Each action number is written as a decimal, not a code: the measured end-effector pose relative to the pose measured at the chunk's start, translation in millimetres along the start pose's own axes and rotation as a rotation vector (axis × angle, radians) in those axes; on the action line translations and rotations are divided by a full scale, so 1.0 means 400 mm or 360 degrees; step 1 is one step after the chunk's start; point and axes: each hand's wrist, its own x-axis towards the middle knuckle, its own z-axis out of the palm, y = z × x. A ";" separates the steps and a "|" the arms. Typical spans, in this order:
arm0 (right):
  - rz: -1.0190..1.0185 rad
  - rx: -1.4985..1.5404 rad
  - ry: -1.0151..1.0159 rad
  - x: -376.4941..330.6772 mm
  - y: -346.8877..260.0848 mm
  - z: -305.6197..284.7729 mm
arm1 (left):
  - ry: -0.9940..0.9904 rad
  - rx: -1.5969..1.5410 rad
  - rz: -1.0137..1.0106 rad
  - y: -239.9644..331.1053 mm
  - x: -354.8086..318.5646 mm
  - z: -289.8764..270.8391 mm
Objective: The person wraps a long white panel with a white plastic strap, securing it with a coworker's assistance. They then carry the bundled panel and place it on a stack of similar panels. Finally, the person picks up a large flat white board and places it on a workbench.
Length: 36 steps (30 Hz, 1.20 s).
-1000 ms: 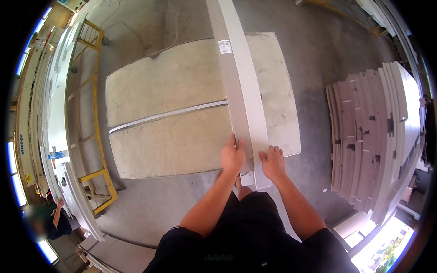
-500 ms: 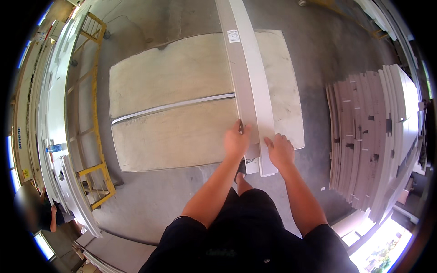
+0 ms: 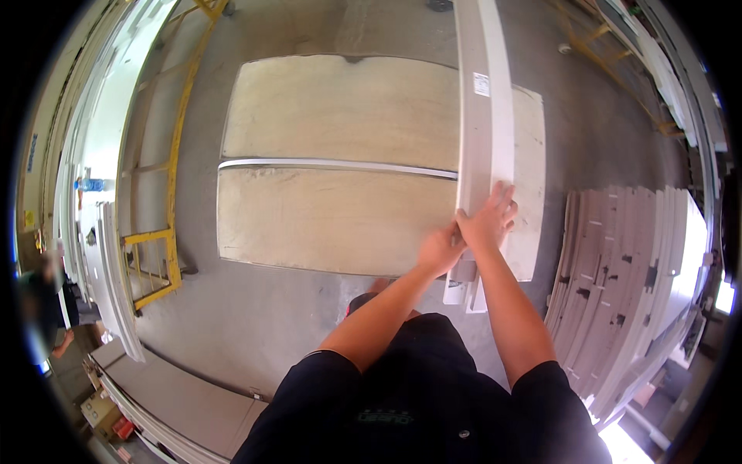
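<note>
Two long, narrow boards, a greyish one with a white label (image 3: 477, 124) and a white one (image 3: 501, 100), lie side by side across a low beige platform (image 3: 332, 224). My left hand (image 3: 440, 251) is closed at the left edge of the greyish board, near its close end. A small dark thing shows by its fingers, too blurred to name. Over the boards my right hand (image 3: 488, 220) rests with fingers spread on the white one, its thumb reaching toward the left hand. Shorter board ends (image 3: 454, 292) stick out below my hands.
A yellow metal rack (image 3: 179, 147) with white panels stands at the left, a blue-labelled bottle (image 3: 94, 185) on them. Stacked panels (image 3: 610, 271) stand at the right. More grey-brown panels (image 3: 185, 394) lie at the lower left. Another person (image 3: 46, 309) is at the far left.
My right hand has moved up and left across the white board, its thumb now close to my left hand. The view has shifted, so the boards appear farther right.
</note>
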 end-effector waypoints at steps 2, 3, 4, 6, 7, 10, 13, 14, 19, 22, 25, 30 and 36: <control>0.0020 0.0011 0.0033 -0.009 -0.015 -0.004 | 0.0104 -0.0440 0.0075 -0.106 0.032 -0.063; 0.0001 0.0015 0.0072 -0.011 -0.013 -0.001 | 0.0296 -0.0733 0.0130 -0.186 0.067 -0.090; 0.0043 0.0023 0.0103 0.005 0.001 0.014 | 0.0442 -0.0407 -0.0097 -0.121 0.044 -0.248; 0.0033 0.0006 0.0100 0.003 -0.015 0.014 | 0.1289 -0.0523 -0.0040 -0.173 0.061 -0.492; 0.0032 -0.0010 0.0110 0.000 -0.020 0.012 | 0.1713 -0.0225 0.0118 -0.269 0.082 -0.617; 0.0003 -0.0008 0.0088 0.001 -0.033 0.016 | 0.2059 0.0771 -0.0723 -0.422 0.103 -0.945; 0.0009 -0.0009 0.0124 0.000 -0.028 0.020 | 0.2091 0.0807 -0.1087 -0.426 0.169 -1.133; -0.0016 -0.0005 0.0142 -0.008 -0.024 0.020 | 0.1928 0.0699 -0.1214 -0.433 0.180 -1.201; -0.0049 -0.0030 0.0090 0.012 -0.025 -0.005 | 0.1872 -0.1210 -0.0437 -0.597 0.139 -1.387; -0.0003 -0.0059 0.0026 0.011 -0.014 -0.007 | 0.2037 -0.1021 0.0262 -0.334 0.128 -1.280; -0.0010 0.0033 -0.0018 0.005 0.001 -0.020 | 0.1796 -0.0289 0.0954 0.084 0.052 -1.025; -0.0595 0.0730 0.0324 -0.014 -0.085 -0.252 | 0.0577 0.1482 0.1445 0.399 0.012 -0.606; -0.1752 0.0417 0.0570 -0.013 -0.046 -0.544 | 0.0353 0.1520 0.1550 0.441 -0.015 -0.460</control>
